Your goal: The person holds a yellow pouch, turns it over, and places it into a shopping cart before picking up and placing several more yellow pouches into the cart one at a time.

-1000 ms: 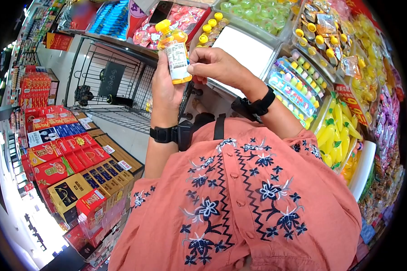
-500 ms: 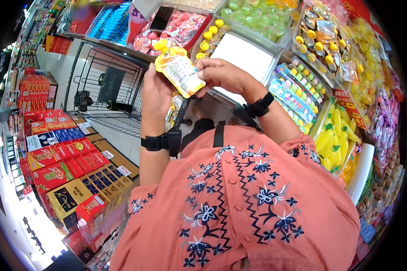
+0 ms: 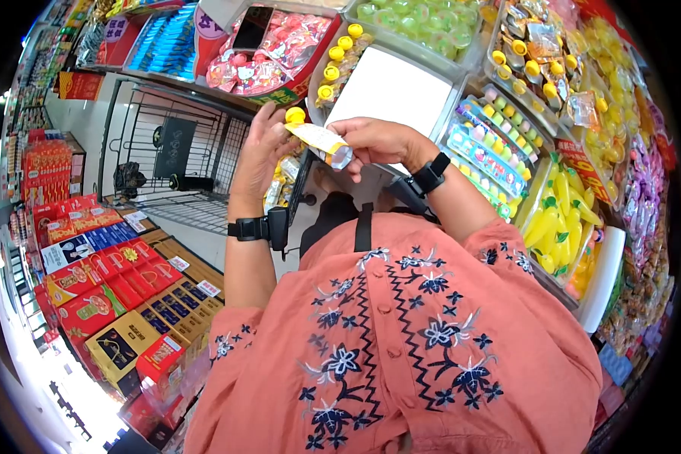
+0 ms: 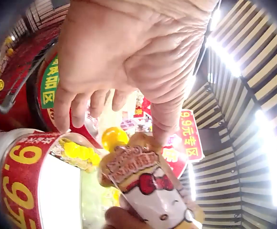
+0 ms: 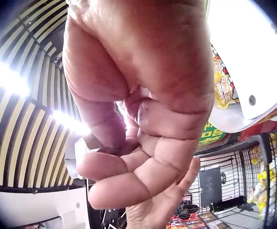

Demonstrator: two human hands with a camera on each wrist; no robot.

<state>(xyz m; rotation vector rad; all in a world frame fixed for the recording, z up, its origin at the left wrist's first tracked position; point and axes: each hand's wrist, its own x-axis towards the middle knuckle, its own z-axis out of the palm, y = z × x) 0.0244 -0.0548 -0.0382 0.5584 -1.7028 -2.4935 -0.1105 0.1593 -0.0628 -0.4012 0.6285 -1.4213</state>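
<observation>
Pouch, one, yellow-capped: now tipped further sideways between the hands, base end pinched by the right hand. Left hand: fingers newly spread, thumb contact unclear; right apparently carries the hold.

Glossy plastic pouch with smooth cap, matt cloth blouse, metal-wire cart

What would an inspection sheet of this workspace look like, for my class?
Surface: white panel beside green sweets.
Job's things: one pouch with a yellow cap, held tilted.
Clutter: phone lying on pink packets.
Grips: right hand pinches the pouch's lower end; left hand spread near the cap, contact unclear.
Cables: nothing seen.
Surroundings: shopping cart, stacked boxes.
</observation>
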